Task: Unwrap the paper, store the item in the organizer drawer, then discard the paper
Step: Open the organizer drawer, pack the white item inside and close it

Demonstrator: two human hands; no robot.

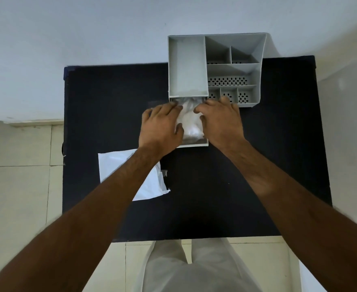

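A grey organizer (pixel 213 66) stands at the far edge of the black table (pixel 194 207). Its drawer (pixel 194 144) is pulled out toward me. Inside the drawer lies a whitish item in clear plastic (pixel 190 123). My left hand (pixel 160 127) rests on the item's left side, fingers spread over it. My right hand (pixel 222 121) presses on its right side, fingers curled at the drawer's edge. The white wrapping paper (pixel 150 184) lies flat on the table to the left, partly hidden under my left forearm.
The organizer has one large tray compartment (pixel 187 66) on the left and several smaller perforated compartments (pixel 228 81) on the right. A pale wall is behind the table and tiled floor (pixel 15 186) lies to the left. My legs stand at the near table edge.
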